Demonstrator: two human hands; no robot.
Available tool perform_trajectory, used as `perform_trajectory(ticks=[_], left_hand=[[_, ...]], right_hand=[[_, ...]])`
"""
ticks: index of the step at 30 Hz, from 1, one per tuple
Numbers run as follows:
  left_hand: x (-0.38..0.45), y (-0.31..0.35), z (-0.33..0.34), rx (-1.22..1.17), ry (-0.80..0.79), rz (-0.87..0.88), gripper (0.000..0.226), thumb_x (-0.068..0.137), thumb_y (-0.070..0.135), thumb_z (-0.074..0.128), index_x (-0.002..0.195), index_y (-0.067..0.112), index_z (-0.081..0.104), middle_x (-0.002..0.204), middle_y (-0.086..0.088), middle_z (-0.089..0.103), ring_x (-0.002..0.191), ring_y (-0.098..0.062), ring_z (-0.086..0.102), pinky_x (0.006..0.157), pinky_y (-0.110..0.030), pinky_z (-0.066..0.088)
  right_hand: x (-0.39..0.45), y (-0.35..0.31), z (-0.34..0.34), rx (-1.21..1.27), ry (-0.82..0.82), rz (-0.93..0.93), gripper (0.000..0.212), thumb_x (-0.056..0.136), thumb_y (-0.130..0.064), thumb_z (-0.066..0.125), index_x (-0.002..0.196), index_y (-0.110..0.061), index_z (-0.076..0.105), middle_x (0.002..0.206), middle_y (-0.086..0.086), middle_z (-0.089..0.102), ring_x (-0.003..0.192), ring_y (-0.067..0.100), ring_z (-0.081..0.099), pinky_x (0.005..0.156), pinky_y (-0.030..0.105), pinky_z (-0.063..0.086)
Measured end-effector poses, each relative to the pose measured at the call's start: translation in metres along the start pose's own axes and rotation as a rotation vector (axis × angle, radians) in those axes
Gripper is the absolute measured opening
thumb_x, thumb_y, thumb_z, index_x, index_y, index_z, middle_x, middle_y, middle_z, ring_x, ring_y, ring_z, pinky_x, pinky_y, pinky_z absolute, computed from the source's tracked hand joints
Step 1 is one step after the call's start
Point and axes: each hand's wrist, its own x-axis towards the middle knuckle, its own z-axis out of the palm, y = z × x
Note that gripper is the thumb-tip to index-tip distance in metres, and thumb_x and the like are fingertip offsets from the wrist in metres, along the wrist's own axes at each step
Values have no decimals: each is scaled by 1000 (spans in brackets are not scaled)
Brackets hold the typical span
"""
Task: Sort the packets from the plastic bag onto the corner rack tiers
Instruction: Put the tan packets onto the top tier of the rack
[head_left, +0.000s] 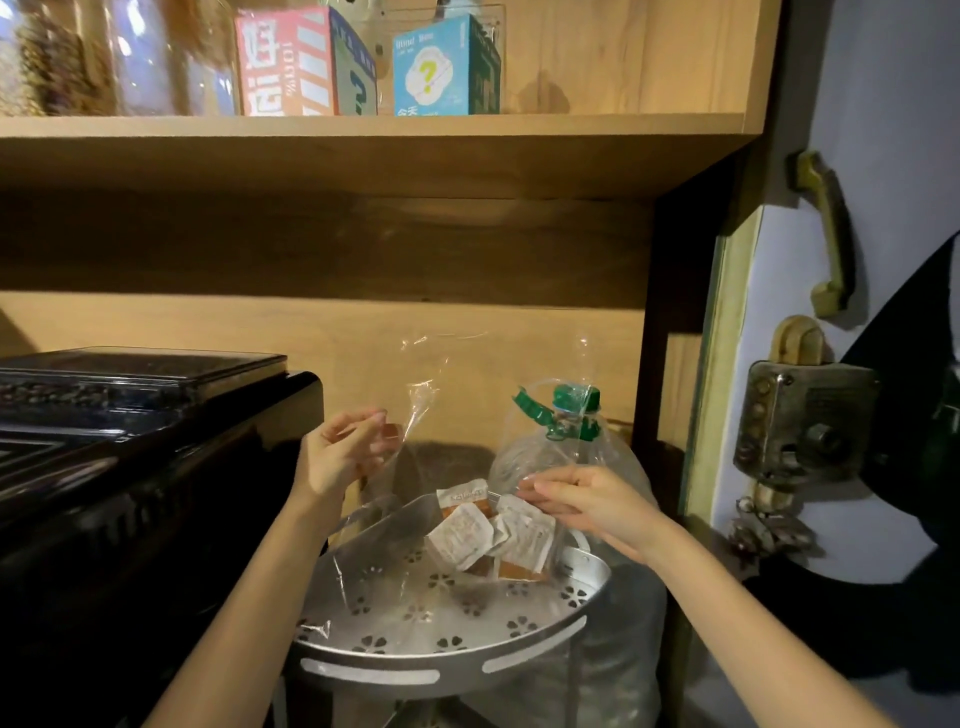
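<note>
A clear plastic bag (395, 551) rests on the top tier of a grey metal corner rack (441, 670) with flower-shaped holes. Several small white and orange packets (491, 535) lie bunched inside the bag. My left hand (343, 452) pinches the bag's upper left edge and holds it up. My right hand (587, 501) grips the bag's right edge just above the packets. Lower tiers of the rack are hidden below the frame.
A large clear bottle with a green cap (569, 415) stands behind the rack. A black appliance (130, 467) sits close on the left. A wooden shelf (363, 150) with coloured boxes hangs overhead. A door with a lock (805, 421) is at the right.
</note>
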Motion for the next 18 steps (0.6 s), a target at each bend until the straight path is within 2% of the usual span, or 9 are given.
perform_trajectory(ticks=[2, 5, 8, 10, 12, 14, 16, 18], left_hand=[[0, -2, -2, -12, 2, -6, 8, 82, 9, 63, 89, 5, 66, 57, 3, 70, 53, -5, 64, 51, -15, 52], [-8, -7, -9, 198, -143, -78, 21, 77, 15, 68, 95, 5, 68, 66, 2, 69, 59, -10, 60, 46, -13, 44], [-13, -4, -12, 296, -262, -180, 23, 75, 11, 69, 97, 3, 67, 70, -11, 62, 46, -10, 49, 41, -17, 37], [-14, 2, -11, 276, -229, -184, 19, 78, 8, 68, 96, 3, 65, 64, -5, 66, 42, -7, 53, 41, -18, 42], [-12, 8, -11, 250, -173, -136, 24, 76, 9, 70, 99, 5, 65, 68, -4, 70, 50, -8, 60, 45, -18, 47], [-9, 10, -13, 266, -110, -82, 31, 74, 12, 72, 104, 7, 66, 87, -10, 71, 68, -13, 65, 58, -20, 51], [-9, 11, -14, 247, -72, -57, 30, 73, 13, 72, 103, 8, 68, 92, -9, 70, 81, -17, 65, 72, -26, 51], [-9, 12, -12, 183, -41, -35, 20, 73, 11, 71, 93, 9, 69, 81, -1, 70, 74, -12, 64, 63, -18, 51]], right_hand=[[2, 1, 2, 51, 26, 8, 21, 90, -16, 55, 107, -9, 65, 102, 6, 71, 89, 10, 69, 69, 18, 55], [5, 3, 5, 113, 63, 27, 19, 91, -17, 53, 104, -11, 65, 102, 8, 71, 92, 15, 69, 75, 25, 56], [3, -1, 8, 134, 65, 12, 16, 92, -18, 52, 100, -15, 65, 99, 6, 72, 90, 13, 69, 74, 23, 55], [2, -5, 10, 169, 101, -23, 17, 92, -18, 52, 100, -14, 65, 97, 6, 71, 87, 13, 68, 71, 22, 54], [2, -9, 12, 216, 160, -54, 17, 91, -18, 54, 101, -12, 66, 94, 8, 72, 84, 15, 68, 69, 23, 54], [3, -13, 14, 212, 197, -86, 21, 89, -17, 56, 105, -7, 64, 92, 9, 72, 81, 17, 69, 67, 24, 56], [4, -18, 14, 245, 218, -147, 19, 89, -15, 56, 104, -5, 64, 86, 8, 73, 76, 18, 70, 68, 27, 57], [6, -23, 13, 325, 243, -211, 14, 89, -14, 55, 97, -9, 66, 81, 6, 74, 73, 17, 71, 71, 30, 57]])
